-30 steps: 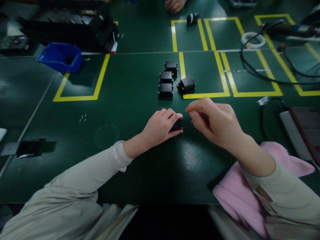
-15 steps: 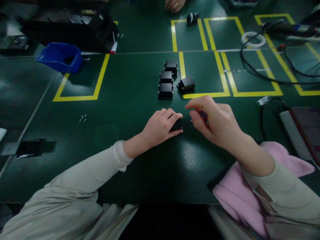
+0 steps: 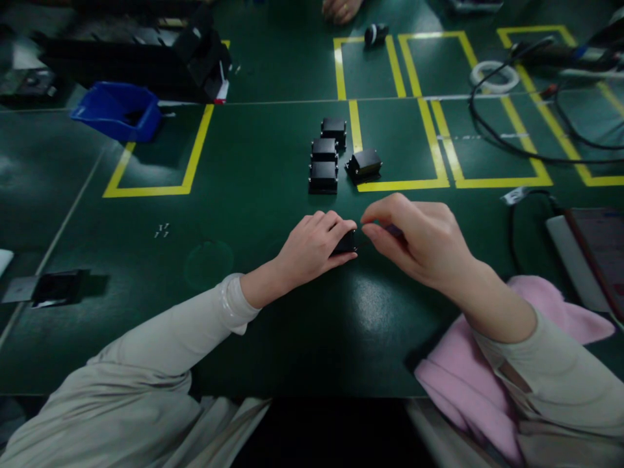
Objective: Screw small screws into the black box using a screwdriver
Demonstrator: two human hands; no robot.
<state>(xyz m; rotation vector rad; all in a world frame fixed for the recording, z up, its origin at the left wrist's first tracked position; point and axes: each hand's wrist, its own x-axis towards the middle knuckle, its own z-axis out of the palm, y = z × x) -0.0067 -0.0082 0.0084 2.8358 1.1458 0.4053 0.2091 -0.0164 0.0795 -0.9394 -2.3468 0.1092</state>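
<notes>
My left hand (image 3: 319,244) is wrapped over a small black box (image 3: 346,242), pressing it against the green table. Only the box's right end, with small screw heads at its corners, shows past my fingers. Just right of that end, my right hand (image 3: 414,237) is curled with thumb and forefinger close together. It holds a screwdriver, of which a bit of dark purplish handle (image 3: 394,230) shows; the shaft is hidden now. Beyond my hands stand similar black boxes (image 3: 324,174), three in a cluster and one black box (image 3: 365,164) set apart at an angle.
Several small screws (image 3: 162,230) lie on the left. A blue bin (image 3: 119,112) sits at the back left beside a dark rack (image 3: 131,62). Pink cloth (image 3: 468,383) lies under my right forearm. Cables (image 3: 507,146) and a white ring (image 3: 494,77) are right. Another person's hand (image 3: 341,10) rests at the far edge.
My right hand has turned slightly and its fingertips have drawn nearer together. The thin shaft seen before is hidden now. My left hand and the boxes have not moved.
</notes>
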